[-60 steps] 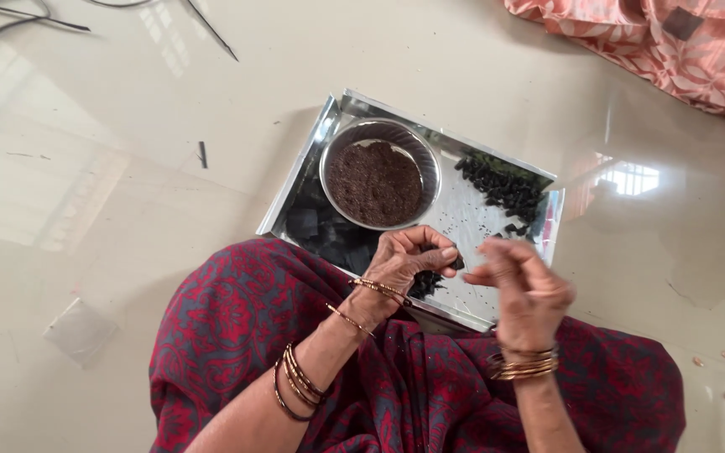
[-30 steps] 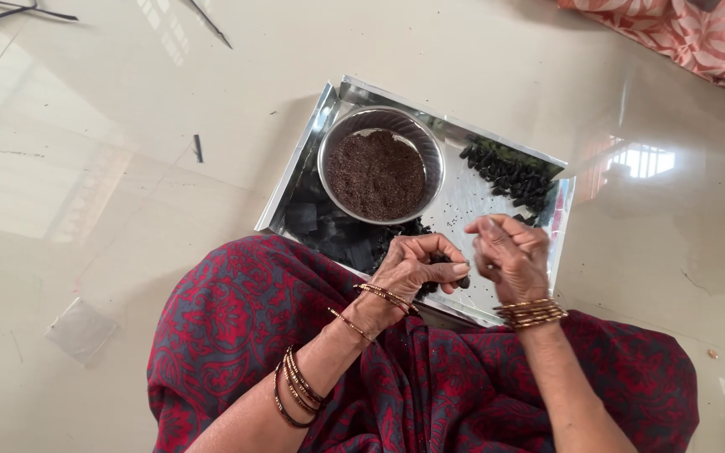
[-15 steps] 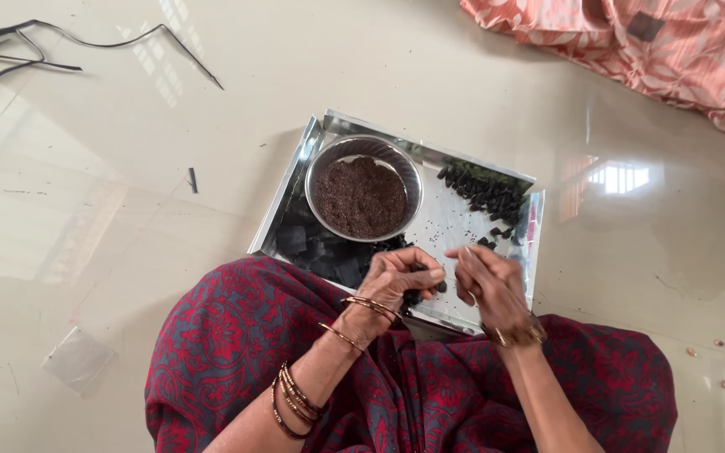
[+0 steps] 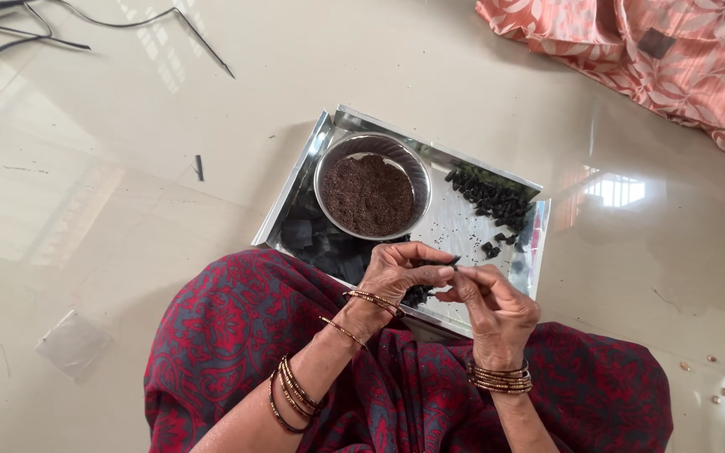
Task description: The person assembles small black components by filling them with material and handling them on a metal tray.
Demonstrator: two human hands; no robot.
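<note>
- A small dark piece [image 4: 453, 262] sat between the fingertips of my two hands, above the near edge of the steel tray [image 4: 451, 225].
- My left hand [image 4: 400, 270] was curled nearly closed, thumb and forefinger pinched on the dark piece; its wrist carried thin bangles.
- My right hand [image 4: 492, 306] met the left at the fingertips, fingers bent inward and touching the same piece; whether it gripped or only steadied the piece could not be told.
- Both hands were together, just over a small cluster of dark bits [image 4: 417, 294] at the tray's near rim.
- A round steel bowl [image 4: 372, 186] of fine brown granules stood on the tray's left part, beyond my left hand.
- A heap of black pieces [image 4: 488, 195] lay on the tray's far right part, well apart from my hands; a few loose ones [image 4: 489, 248] lay nearer.
- The tray rested on a glossy pale floor [image 4: 127, 210], against my red patterned garment [image 4: 237, 335].
- A pink floral cloth [image 4: 673, 59] lay at the top right; black cables [image 4: 27, 33] lay at the top left.
- A flat clear square packet [image 4: 73, 342] lay on the floor at the left, no label legible.
</note>
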